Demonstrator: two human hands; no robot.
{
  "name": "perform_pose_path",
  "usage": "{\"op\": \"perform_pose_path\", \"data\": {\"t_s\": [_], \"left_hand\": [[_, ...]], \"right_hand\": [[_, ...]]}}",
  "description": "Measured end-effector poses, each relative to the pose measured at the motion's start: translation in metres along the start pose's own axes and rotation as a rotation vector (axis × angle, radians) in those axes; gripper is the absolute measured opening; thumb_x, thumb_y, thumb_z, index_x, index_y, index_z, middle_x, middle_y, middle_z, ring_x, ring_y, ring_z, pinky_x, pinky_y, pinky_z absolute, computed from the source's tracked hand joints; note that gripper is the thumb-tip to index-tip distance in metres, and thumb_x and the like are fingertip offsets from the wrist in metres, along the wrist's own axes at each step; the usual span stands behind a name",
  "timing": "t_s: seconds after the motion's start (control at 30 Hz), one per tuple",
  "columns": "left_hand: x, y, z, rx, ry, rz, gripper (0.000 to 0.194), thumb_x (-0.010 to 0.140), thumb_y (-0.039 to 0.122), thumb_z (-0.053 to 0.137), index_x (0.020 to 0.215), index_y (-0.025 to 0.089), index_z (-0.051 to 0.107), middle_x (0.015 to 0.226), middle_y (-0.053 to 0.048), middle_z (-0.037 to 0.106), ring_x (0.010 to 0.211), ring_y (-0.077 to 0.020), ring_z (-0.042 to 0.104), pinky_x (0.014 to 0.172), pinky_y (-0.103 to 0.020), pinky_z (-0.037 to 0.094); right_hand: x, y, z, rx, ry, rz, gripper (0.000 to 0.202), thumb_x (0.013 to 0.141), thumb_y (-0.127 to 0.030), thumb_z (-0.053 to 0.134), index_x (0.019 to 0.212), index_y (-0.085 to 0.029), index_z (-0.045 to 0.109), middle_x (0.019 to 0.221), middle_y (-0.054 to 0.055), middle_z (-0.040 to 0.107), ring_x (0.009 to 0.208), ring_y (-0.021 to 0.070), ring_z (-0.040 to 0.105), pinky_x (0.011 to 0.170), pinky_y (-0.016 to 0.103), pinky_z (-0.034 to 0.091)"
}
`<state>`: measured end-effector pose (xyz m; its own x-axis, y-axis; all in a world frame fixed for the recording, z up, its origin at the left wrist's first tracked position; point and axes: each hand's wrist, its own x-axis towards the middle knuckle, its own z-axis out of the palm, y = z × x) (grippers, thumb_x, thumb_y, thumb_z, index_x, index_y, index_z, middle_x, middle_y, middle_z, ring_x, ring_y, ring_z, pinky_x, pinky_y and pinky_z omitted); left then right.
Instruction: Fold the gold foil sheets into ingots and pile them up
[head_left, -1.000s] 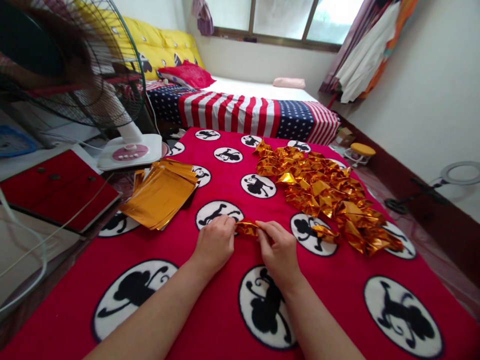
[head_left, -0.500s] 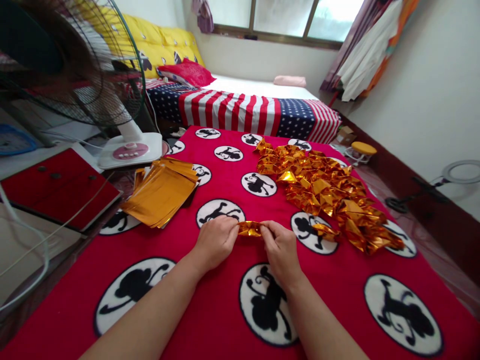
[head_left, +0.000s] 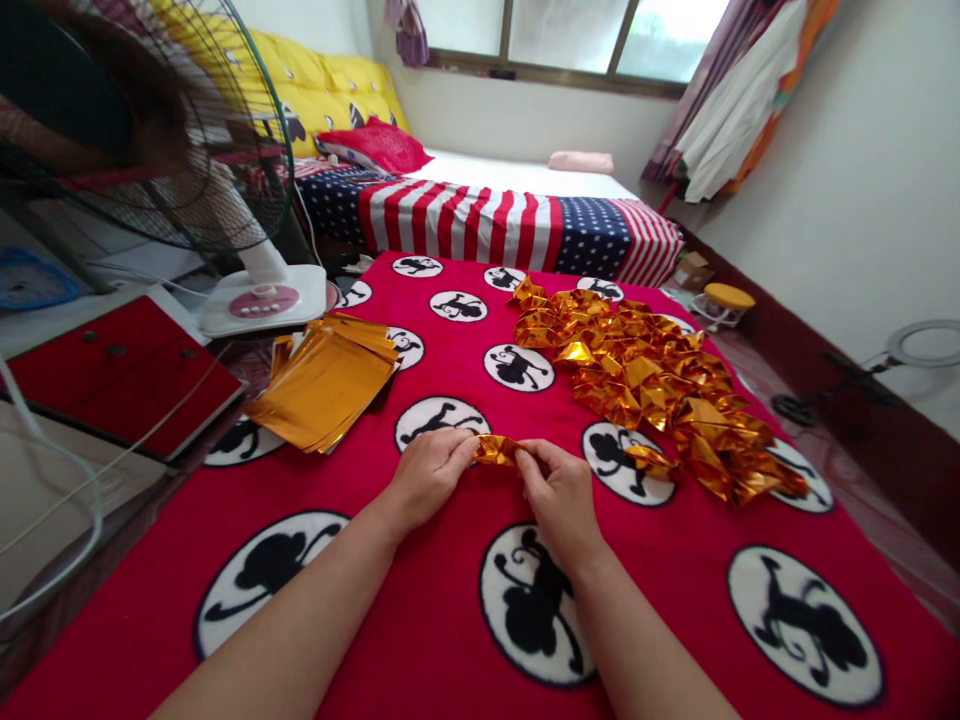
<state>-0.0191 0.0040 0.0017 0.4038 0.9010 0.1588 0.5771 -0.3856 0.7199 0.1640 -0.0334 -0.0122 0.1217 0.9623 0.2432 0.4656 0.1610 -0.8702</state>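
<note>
A small strip of folded gold foil paper is stretched between my two hands, just above the red cloth. My left hand pinches its left end with thumb and fingers. At the other end, my right hand closes on the foil the same way. To the left lies a stack of flat gold foil sheets, its edges slightly fanned. A heap of folded gold foil pieces spreads over the right side, and one separate folded piece lies close to my right hand.
The red cloth carries round monkey prints. An electric fan stands at the left beside a red-fronted cabinet, with white cables near it. Behind is a bed with a flag-patterned cover. A yellow stool stands at the right.
The foil strip has tilted a little, its left end now slightly higher. My left fingers have shifted along that end; both hands still grip it.
</note>
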Motion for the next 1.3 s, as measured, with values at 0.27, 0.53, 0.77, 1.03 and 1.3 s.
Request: {"op": "perform_pose_path", "data": {"t_s": [0.27,0.53,0.77,1.03,1.3], "left_hand": [[-0.001,0.006,0.009,0.308,0.031,-0.030,0.046,0.100,0.038,0.028,0.082,0.019,0.066,0.081,-0.005,0.067,0.078,-0.0182,0.060,0.066,-0.029,0.035],[-0.001,0.009,0.011,0.447,0.018,0.025,0.046,0.100,0.035,0.028,0.077,0.019,0.065,0.077,-0.004,0.067,0.075,-0.0184,0.058,0.062,-0.030,0.032],[-0.001,0.009,0.010,0.417,-0.007,-0.003,0.046,0.100,0.036,0.028,0.078,0.020,0.066,0.075,-0.004,0.066,0.074,-0.0175,0.058,0.061,-0.029,0.030],[0.000,0.012,0.010,0.359,-0.028,0.034,0.044,0.099,0.035,0.030,0.073,0.019,0.063,0.072,-0.005,0.064,0.073,-0.0181,0.055,0.059,-0.029,0.026],[0.001,0.002,0.018,-0.208,0.057,-0.124,0.048,0.096,0.049,0.032,0.063,0.017,0.047,0.059,0.001,0.050,0.059,-0.0127,0.046,0.056,-0.026,0.026]], "right_hand": [[-0.001,-0.003,-0.001,0.013,-0.028,0.046,0.027,0.091,-0.035,0.053,0.076,-0.017,0.067,0.056,0.000,0.060,0.047,0.0117,0.050,0.047,0.022,0.036],[-0.003,-0.004,0.003,0.180,0.017,0.158,0.032,0.088,-0.041,0.057,0.068,-0.018,0.063,0.048,-0.005,0.047,0.043,0.0089,0.039,0.044,0.022,0.028],[-0.003,-0.006,0.006,0.198,0.046,0.140,0.033,0.087,-0.040,0.058,0.064,-0.017,0.060,0.054,-0.004,0.044,0.051,0.0088,0.037,0.047,0.022,0.027],[-0.004,-0.007,0.008,0.260,0.090,0.170,0.032,0.087,-0.042,0.059,0.065,-0.018,0.060,0.051,-0.006,0.040,0.049,0.0086,0.035,0.047,0.022,0.025],[-0.005,-0.010,0.009,0.290,0.091,0.187,0.033,0.086,-0.041,0.060,0.063,-0.017,0.058,0.049,-0.006,0.038,0.045,0.0072,0.031,0.043,0.022,0.021]]}}
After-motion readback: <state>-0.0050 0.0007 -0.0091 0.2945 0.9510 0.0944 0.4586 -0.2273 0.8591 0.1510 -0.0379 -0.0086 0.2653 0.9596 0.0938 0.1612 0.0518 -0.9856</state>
